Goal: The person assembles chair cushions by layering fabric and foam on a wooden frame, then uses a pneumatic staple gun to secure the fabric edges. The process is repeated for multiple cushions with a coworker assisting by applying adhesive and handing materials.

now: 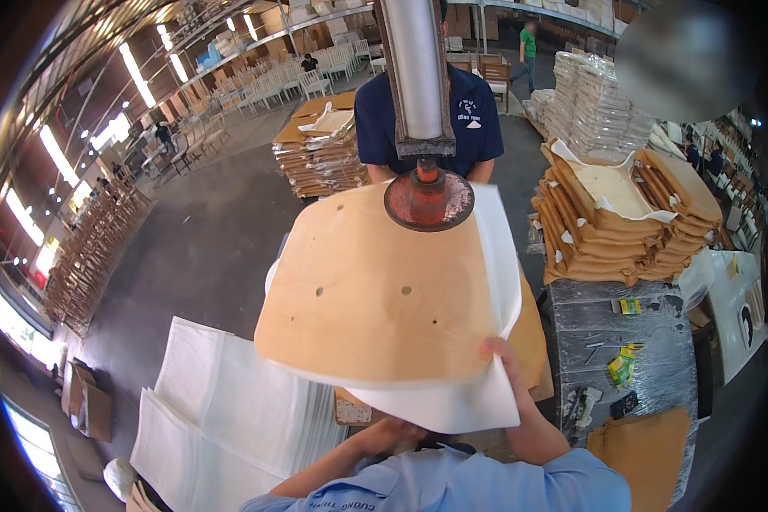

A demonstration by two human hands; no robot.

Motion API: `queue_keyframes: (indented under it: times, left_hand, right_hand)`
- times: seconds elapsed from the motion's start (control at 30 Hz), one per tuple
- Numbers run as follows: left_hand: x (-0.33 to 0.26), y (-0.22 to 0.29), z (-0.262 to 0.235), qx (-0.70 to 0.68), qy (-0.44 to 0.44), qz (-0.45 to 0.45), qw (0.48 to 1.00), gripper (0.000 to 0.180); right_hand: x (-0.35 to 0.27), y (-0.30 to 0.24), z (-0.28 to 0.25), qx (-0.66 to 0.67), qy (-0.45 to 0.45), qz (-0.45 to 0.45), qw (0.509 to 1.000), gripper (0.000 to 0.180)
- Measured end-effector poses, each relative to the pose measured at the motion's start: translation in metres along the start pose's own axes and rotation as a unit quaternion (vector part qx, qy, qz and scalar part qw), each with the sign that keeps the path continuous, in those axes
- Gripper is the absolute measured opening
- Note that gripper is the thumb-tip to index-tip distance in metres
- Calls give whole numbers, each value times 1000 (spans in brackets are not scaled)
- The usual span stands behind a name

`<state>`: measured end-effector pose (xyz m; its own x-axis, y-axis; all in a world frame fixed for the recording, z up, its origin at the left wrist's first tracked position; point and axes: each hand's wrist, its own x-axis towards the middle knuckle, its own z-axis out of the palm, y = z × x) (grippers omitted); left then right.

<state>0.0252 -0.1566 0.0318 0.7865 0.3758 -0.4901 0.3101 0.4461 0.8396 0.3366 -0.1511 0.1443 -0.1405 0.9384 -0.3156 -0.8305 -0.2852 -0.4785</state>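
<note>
In front of me lies a pale plywood seat panel point(375, 290) with rounded corners and several small holes. Under it is a white foam sheet point(452, 405) that sticks out at the near edge and the right side. My right hand point(505, 357) grips the foam at the panel's near right corner, where it curls up. Below the near edge is my left hand point(392, 433), its fingers mostly hidden beneath the foam and blurred. A round press disc point(429, 205) on a metal cylinder hangs over the panel's far edge; I cannot tell whether it touches.
Opposite me stands a person in a dark shirt point(478, 102). White foam sheets point(222, 401) are stacked at lower left. On the right, a plastic-covered table point(589, 333) holds yellow-green packets point(621, 367) and brown padded pieces point(623, 230). Brown panels point(316, 149) are piled behind.
</note>
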Motion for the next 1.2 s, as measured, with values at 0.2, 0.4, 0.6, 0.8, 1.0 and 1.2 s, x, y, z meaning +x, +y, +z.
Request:
queue_keyframes:
  times: [0.2, 0.4, 0.6, 0.8, 1.0, 1.2]
  left_hand:
    - [83, 43, -25, -347, 208, 130, 905, 53]
    - [42, 99, -77, -376, 288, 290, 832, 57]
    - [-13, 137, -100, -365, 307, 377, 794, 62]
    - [-32, 148, -116, -359, 296, 411, 784, 68]
    - [-45, 123, -126, -379, 250, 382, 805, 74]
    - [-2, 62, -146, -373, 247, 204, 871, 63]
  right_hand:
    - [9, -35, -8, -13, -8, -75, 997, 69]
    - [8, -46, -26, -7, -2, -109, 994, 72]
    - [15, -52, -23, 6, 49, -105, 993, 72]
    - [19, -62, -39, -2, 64, -102, 993, 71]
    - [20, -80, -62, -65, 129, -28, 989, 68]
    - [35, -120, -137, -183, 148, 3, 972, 52]
